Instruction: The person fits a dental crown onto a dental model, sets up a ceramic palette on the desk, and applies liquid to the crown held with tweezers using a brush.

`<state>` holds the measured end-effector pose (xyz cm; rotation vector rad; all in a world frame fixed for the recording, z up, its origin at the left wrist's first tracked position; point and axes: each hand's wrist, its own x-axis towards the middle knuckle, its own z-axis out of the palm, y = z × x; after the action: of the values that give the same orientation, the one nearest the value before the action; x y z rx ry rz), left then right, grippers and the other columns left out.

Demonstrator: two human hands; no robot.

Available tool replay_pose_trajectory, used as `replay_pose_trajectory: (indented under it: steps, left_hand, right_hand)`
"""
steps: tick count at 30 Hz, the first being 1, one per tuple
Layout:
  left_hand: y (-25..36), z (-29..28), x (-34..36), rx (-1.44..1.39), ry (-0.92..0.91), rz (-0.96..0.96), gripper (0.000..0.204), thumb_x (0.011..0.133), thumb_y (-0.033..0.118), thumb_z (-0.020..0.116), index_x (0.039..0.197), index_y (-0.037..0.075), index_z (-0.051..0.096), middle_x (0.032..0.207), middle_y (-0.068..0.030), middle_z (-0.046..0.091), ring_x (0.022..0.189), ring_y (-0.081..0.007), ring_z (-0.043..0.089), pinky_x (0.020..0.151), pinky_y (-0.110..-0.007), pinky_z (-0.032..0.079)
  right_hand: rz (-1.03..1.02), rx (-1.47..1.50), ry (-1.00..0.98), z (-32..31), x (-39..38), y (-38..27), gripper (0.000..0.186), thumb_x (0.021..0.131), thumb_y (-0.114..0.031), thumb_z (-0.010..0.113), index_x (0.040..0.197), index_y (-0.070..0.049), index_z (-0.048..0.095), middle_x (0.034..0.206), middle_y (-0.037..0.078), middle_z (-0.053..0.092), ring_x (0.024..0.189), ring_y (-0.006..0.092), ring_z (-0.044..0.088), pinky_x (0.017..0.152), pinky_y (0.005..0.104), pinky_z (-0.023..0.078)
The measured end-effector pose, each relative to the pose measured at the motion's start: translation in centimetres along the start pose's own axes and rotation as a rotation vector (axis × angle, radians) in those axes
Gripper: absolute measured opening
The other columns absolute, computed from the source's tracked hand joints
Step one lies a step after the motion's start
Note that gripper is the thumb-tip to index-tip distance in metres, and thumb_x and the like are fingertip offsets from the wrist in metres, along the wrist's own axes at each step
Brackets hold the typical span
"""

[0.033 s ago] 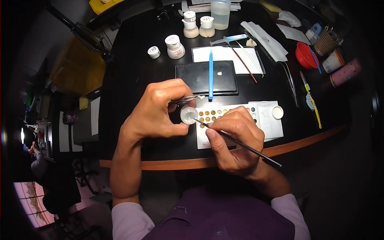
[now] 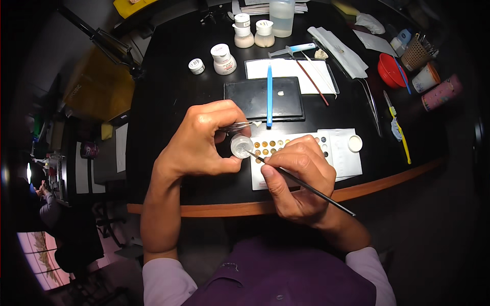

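My left hand (image 2: 204, 135) is closed round a small clear jar (image 2: 242, 146) and also holds metal tweezers (image 2: 239, 126). At the tweezers' tips sits a small white tooth-shaped piece (image 2: 257, 124). My right hand (image 2: 303, 178) pinches a thin dark brush (image 2: 316, 192), its tip inside the jar's mouth. Beneath the right hand lies a white palette (image 2: 261, 178) with rows of yellow, brown and grey colour wells; the hand hides part of it. A blue flat stick (image 2: 269, 97) lies across a black tray (image 2: 240, 97) beyond the hands.
At the back stand white-lidded jars (image 2: 223, 60) and a clear bottle (image 2: 281, 20). To the right are a red bowl (image 2: 390, 71), long tweezers (image 2: 371, 107), a yellow-handled tool (image 2: 400, 132) and a round white lid (image 2: 354, 143) on white paper. A wooden edge (image 2: 245, 209) borders the table's front.
The brush's rear end has swung slightly left and toward me, with my right hand shifting a little left. The left hand keeps its place.
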<state>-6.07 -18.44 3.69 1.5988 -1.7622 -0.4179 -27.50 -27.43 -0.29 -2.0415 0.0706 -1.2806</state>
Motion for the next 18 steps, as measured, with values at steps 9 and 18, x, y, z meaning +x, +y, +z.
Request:
replay_pose_trajectory:
  steps: [9, 18]
  left_hand:
    - [-0.2, -0.1, 0.1, -0.056, -0.058, -0.048, 0.036, 0.060, 0.010, 0.084, 0.093, 0.001, 0.074, 0.089, -0.0040, 0.072, 0.071, -0.0132, 0.066, 0.055, -0.025, 0.050]
    - [-0.9, 0.4, 0.1, -0.068, -0.047, 0.017, 0.034, 0.060, 0.012, 0.084, 0.091, 0.003, 0.074, 0.092, -0.0041, 0.070, 0.068, -0.0086, 0.061, 0.054, -0.023, 0.043]
  right_hand:
    - [-0.006, -0.061, -0.061, -0.3, -0.5, 0.1, 0.015, 0.080, -0.003, 0.068, 0.096, -0.001, 0.070, 0.086, 0.011, 0.071, 0.080, 0.0258, 0.059, 0.076, 0.0382, 0.048]
    - [-0.012, -0.061, -0.011, 0.2, -0.6, 0.1, 0.015, 0.075, -0.003, 0.071, 0.090, -0.002, 0.070, 0.084, 0.007, 0.067, 0.080, 0.0270, 0.058, 0.073, 0.0393, 0.046]
